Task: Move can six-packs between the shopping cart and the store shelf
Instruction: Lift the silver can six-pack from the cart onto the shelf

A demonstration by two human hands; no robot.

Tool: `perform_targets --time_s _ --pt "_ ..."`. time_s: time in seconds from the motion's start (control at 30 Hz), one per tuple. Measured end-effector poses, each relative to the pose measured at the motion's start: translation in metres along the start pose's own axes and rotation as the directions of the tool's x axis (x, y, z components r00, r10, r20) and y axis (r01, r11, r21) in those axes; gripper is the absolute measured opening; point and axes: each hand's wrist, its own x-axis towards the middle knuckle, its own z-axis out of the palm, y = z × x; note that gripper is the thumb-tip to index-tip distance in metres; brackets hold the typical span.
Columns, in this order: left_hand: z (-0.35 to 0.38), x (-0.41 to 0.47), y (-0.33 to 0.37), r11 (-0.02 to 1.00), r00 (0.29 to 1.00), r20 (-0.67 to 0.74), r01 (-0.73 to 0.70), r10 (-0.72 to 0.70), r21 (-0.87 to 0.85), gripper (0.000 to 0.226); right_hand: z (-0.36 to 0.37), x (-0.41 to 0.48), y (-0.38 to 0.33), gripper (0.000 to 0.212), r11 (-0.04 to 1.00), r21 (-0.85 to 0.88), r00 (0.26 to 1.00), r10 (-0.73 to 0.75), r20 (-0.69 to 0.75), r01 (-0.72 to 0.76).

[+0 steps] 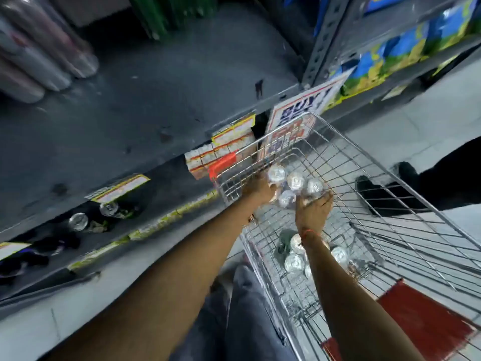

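Observation:
A six-pack of silver-topped cans [295, 182] is at the far end of the wire shopping cart [385, 194], and both my hands grip it. My left hand [257, 190] holds its left side. My right hand [313, 209] clasps its near right side, fingers over the cans. A second can six-pack [295, 261] lies lower in the cart basket, partly hidden by my right forearm. The grey metal store shelf [130, 121] stretches to the left of the cart, its broad top board largely bare.
Shrink-wrapped silver cans [39, 58] stand at the shelf's far left, green bottles [156, 14] at the back. Loose cans [78, 221] lie on the lower shelf. A "BUY" sign [307, 102] hangs by the cart. Another person's dark shoes [374, 188] stand to the right.

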Motion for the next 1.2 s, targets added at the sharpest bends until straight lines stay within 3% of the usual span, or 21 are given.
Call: perform_targets --time_s 0.1,0.17,0.3,0.43,0.5,0.57,0.7,0.8,0.9,1.07,1.2 --pt "0.009 0.013 -0.003 0.977 0.983 0.158 0.117 -0.09 -0.177 0.055 0.005 0.016 0.018 0.075 0.968 0.198 0.983 0.128 0.13 -0.152" --pt "0.014 0.019 -0.005 0.956 0.978 0.172 0.16 -0.12 -0.244 0.059 0.005 0.02 0.027 0.057 0.92 0.31 0.964 0.188 0.188 -0.24" --pt "0.01 0.017 0.001 0.843 0.974 0.171 0.218 -0.151 -0.493 0.062 0.003 0.024 0.017 0.051 0.85 0.471 0.972 0.216 0.094 -0.235" --pt "-0.002 0.007 -0.002 0.797 0.97 0.226 0.207 -0.091 -0.567 0.056 0.0 0.012 0.002 0.051 0.867 0.462 0.976 0.216 -0.006 -0.189" --pt "-0.013 -0.004 -0.003 0.766 0.973 0.228 0.172 -0.034 -0.62 0.043 -0.009 0.005 -0.012 0.052 0.88 0.453 0.979 0.194 -0.068 -0.143" --pt "-0.03 -0.025 -0.002 0.712 0.977 0.21 0.131 0.024 -0.69 0.014 -0.023 -0.007 -0.033 0.056 0.87 0.481 0.971 0.197 -0.135 -0.11" --pt "-0.078 -0.087 0.006 0.623 0.994 0.067 0.0 0.083 -0.782 0.018 -0.062 -0.044 -0.08 0.056 0.828 0.559 0.941 0.153 -0.3 0.044" --pt "-0.124 -0.14 0.016 0.643 0.983 -0.067 -0.164 0.173 -0.748 0.03 -0.094 -0.076 -0.119 0.048 0.74 0.644 0.904 0.118 -0.411 0.196" --pt "-0.167 -0.189 0.021 0.663 0.967 -0.101 -0.235 0.234 -0.711 0.031 -0.12 -0.106 -0.165 0.041 0.612 0.715 0.871 0.084 -0.484 0.338" --pt "-0.228 -0.255 0.004 0.633 0.946 -0.2 -0.319 0.254 -0.705 0.034 -0.133 -0.15 -0.233 0.028 0.476 0.781 0.898 -0.048 -0.437 0.405" --pt "-0.261 -0.285 -0.029 0.609 0.929 -0.335 -0.36 0.16 -0.707 0.048 -0.121 -0.175 -0.278 0.02 0.462 0.785 0.911 -0.217 -0.352 0.413"
